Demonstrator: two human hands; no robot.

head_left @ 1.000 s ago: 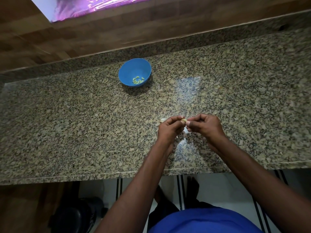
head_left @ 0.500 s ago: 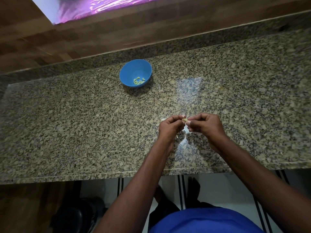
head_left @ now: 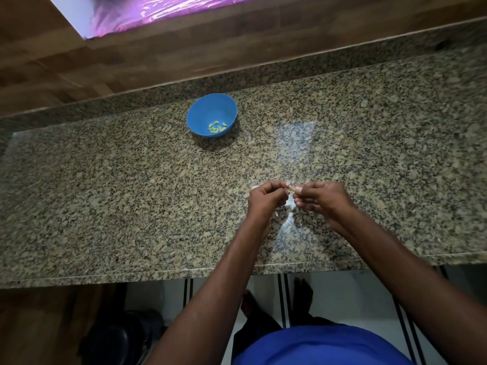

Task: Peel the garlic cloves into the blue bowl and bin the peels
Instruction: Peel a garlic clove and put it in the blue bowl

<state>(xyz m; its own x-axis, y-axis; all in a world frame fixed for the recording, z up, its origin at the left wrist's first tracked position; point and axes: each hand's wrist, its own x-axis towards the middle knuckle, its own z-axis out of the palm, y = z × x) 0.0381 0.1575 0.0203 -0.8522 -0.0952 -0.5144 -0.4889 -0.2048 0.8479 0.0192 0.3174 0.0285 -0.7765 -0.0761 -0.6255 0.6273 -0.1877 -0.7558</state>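
Garlic clove [head_left: 290, 189] being pinched at centre-right of frame between left hand [head_left: 266, 200] and right hand [head_left: 322, 198], fingers of both narrowed tightly on it, above speckled tabletop [head_left: 105, 196]. Blue bowl [head_left: 211, 115], upper centre, well apart, peeled cloves [head_left: 217, 127] being held inside. Pale peel scraps [head_left: 289, 204] lying beneath hands. No bin seen. Risk judged: small clove being squeezed out, dropping to floor; scraps being left unbinned.

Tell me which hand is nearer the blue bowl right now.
Left. The left hand sits below and right of the blue bowl; the right hand is farther right. Both pinch one garlic clove.
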